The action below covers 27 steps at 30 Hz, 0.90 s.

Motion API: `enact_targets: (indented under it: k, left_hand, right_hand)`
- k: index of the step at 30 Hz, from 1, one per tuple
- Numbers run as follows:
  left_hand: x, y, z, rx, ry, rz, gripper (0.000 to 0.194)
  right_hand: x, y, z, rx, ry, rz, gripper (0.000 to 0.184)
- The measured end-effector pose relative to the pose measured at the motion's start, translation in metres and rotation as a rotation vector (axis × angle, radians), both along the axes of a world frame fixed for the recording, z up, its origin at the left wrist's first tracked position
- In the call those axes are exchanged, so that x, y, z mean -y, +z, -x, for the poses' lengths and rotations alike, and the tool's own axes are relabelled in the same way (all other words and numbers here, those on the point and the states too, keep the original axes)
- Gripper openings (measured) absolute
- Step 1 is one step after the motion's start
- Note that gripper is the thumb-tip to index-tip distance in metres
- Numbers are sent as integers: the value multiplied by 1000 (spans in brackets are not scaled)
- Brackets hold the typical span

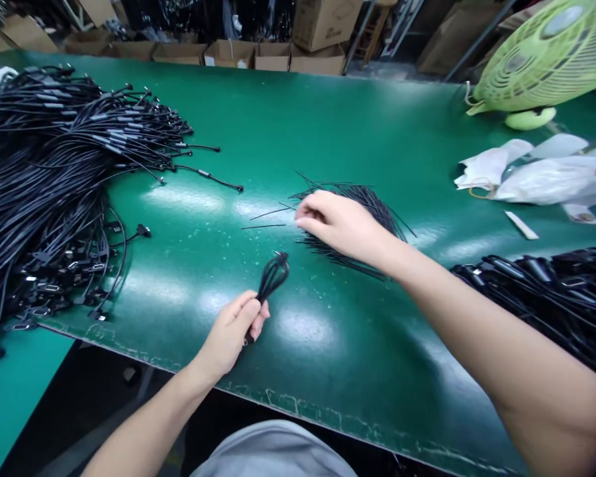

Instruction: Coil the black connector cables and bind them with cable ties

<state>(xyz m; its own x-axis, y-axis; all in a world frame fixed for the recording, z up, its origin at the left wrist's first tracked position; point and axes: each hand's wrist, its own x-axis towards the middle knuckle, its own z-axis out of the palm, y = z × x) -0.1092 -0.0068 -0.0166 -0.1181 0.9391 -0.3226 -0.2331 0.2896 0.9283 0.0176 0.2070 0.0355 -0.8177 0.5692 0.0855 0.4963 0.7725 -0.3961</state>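
Observation:
A bundle of black cable (pixel 274 277), folded into loops with connector ends showing, is gripped in my left hand (pixel 238 321) above the near part of the green table. My right hand (pixel 335 222) reaches over a loose pile of thin black twist ties (pixel 372 202), at its left side. Its thumb and fingers are curled together; whether a tie is between them is hidden. A couple of single ties (pixel 264 226) lie just left of that hand.
A large heap of black cables (pixel 40 165) covers the table's left end. Bundled cables (pixel 541 285) lie at right, near white plastic bags (pixel 551 179). A green fan (pixel 541 59) stands at the far right. Cardboard boxes (pixel 228 53) line the far edge.

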Motion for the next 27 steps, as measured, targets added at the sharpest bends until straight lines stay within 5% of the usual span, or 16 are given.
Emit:
enact_targets:
  k: [4, 8, 10, 14, 16, 18, 21, 24, 27]
  left_hand:
    - [-1, 5, 7, 253, 207, -37, 36]
    - [-4, 7, 6, 289, 191, -70, 35]
    - [-5, 7, 4, 298, 174, -74, 34]
    - [-5, 6, -6, 329, 123, -112, 39]
    - [-3, 5, -13, 286, 112, -146, 34]
    - [0, 2, -20, 146, 107, -175, 28]
    - [5, -2, -28, -225, 131, -229, 26]
    - [11, 0, -34, -650, 126, -297, 29]
    - [19, 7, -38, -955, -19, -215, 31]
  right_hand:
    - [-29, -34, 44, 250, -21, -74, 13]
    - [-5, -39, 34, 214, 44, -60, 11]
    - [21, -32, 16, 91, 70, 98, 6]
    - [82, -25, -16, -202, 14, 730, 12]
    - [108, -27, -26, -277, -34, 859, 20]
    - [126, -29, -33, -279, -73, 689, 17]
    - [141, -27, -39, -185, -40, 16, 20]
    - [147, -21, -47, -131, 214, -573, 26]
    - [148, -28, -58, -238, 477, -736, 38]
